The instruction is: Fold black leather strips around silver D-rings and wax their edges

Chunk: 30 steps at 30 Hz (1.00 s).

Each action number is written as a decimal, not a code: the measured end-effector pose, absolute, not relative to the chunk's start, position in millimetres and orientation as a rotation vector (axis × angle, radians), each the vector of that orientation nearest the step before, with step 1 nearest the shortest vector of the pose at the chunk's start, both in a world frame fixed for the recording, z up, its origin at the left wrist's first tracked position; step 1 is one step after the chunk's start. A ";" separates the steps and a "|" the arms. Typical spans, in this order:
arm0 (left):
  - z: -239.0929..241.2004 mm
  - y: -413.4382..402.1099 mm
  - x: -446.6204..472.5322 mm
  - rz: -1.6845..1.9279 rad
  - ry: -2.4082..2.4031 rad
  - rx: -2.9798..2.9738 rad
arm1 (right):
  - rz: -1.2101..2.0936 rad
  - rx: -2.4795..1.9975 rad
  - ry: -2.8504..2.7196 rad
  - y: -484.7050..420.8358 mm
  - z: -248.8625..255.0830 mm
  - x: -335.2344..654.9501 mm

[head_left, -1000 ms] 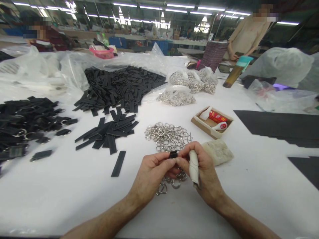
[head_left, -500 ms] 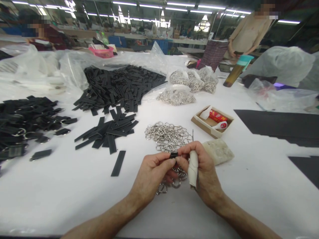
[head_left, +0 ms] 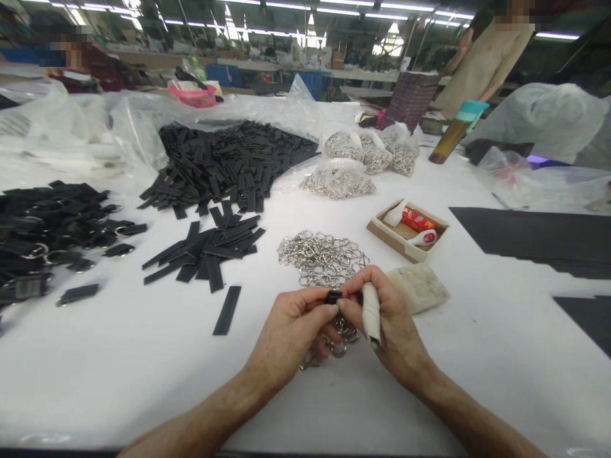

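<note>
My left hand (head_left: 291,331) and my right hand (head_left: 386,321) meet over a heap of metal rings (head_left: 322,254) on the white table (head_left: 119,369). Both pinch a small folded black strap piece (head_left: 333,296) between thumb and fingertips. My right hand also grips a tool with a white wrapped handle (head_left: 371,313) against its palm. A few rings lie under my fingers. A pale block (head_left: 419,287) rests just right of my right hand.
Loose black strips (head_left: 207,254) lie left of centre, a bigger pile (head_left: 229,162) behind. Finished black pieces with rings (head_left: 42,235) are at far left. Bags of rings (head_left: 367,159), a cardboard tray (head_left: 408,232), a bottle (head_left: 453,133) and black sheets (head_left: 539,238) stand right. Two people are at the back.
Both hands stay pinched on the black piece with small finger shifts. The wrapped tool has tilted slightly in my right hand. The view rose slightly.
</note>
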<state>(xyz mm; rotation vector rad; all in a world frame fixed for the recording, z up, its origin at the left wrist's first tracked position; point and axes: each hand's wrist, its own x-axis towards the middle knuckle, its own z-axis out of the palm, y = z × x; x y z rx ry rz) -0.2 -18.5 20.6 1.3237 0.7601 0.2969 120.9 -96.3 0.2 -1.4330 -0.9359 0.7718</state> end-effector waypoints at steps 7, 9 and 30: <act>18.3 -17.5 -0.1 0.315 0.759 1.261 | 0.857 -1.400 -0.896 -95.4 4.1 118.8; 17.3 -17.1 -0.2 0.325 0.771 1.250 | 0.846 -1.414 -0.894 -95.6 4.3 118.5; 15.3 -18.5 1.1 0.333 0.801 1.138 | 0.784 -1.491 -0.921 -97.4 1.8 117.0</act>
